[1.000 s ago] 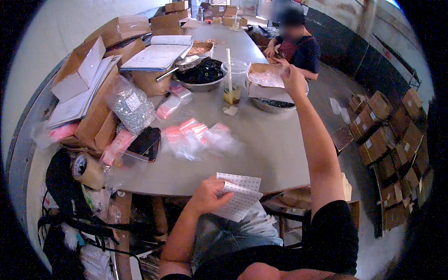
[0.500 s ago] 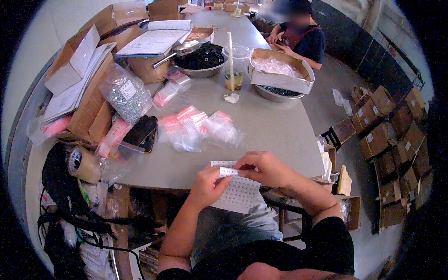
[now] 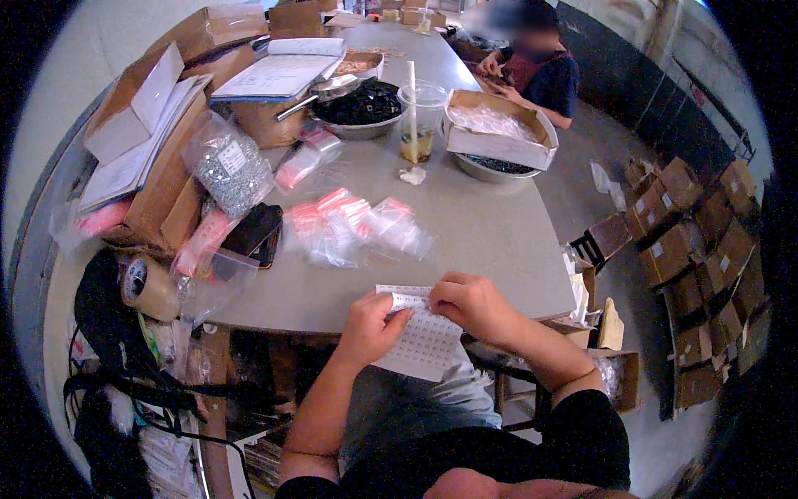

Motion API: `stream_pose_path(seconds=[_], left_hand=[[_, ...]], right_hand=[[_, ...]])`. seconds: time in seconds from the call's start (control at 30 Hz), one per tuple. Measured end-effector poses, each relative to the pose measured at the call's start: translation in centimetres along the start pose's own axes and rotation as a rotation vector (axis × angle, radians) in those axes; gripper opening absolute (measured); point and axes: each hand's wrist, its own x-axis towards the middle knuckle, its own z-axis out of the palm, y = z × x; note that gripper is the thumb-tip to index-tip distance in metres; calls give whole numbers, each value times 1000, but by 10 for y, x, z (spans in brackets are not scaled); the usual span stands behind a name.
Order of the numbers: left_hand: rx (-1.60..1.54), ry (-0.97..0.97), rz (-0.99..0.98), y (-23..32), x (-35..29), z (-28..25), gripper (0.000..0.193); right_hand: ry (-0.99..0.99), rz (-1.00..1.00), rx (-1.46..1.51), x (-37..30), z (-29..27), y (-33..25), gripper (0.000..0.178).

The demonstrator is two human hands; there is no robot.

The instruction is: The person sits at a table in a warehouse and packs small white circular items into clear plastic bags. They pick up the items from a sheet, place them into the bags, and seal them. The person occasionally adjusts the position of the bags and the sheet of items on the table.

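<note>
A white sheet of small printed labels (image 3: pixel 424 345) hangs over the table's front edge, above my lap. My left hand (image 3: pixel 370 328) grips its left side, thumb on top, and the upper part is bent over into a curled strip. At the right end of that strip my right hand (image 3: pixel 470 306) is closed, fingertips pinched together against the sheet. Whether a single label is between those fingertips is too small to tell. Just beyond the sheet lie clear zip bags with red tops (image 3: pixel 337 220), fanned out on the table.
To the left are a black phone (image 3: pixel 255 233), a bag of metal parts (image 3: pixel 229 170), a tape roll (image 3: pixel 148 287) and cartons. Farther back stand a bowl of black parts (image 3: pixel 357 106), a plastic cup with a straw (image 3: pixel 420 125) and a white box (image 3: pixel 499 137). Another person sits at the far right.
My right hand has shifted slightly right along the bent strip, its fingers more curled. My left hand keeps hold of the sheet in nearly the same place.
</note>
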Motion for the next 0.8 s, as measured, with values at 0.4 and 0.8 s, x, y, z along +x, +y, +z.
stream_pose_path(seconds=[0.4,0.8], left_hand=[[-19,-9,-27,-2,-2,-1,14],[-16,-38,-41,-2,-2,-3,13]], right_hand=[[-14,224,-26,89,4,81,35],[46,551,-170,56,-43,126,55]])
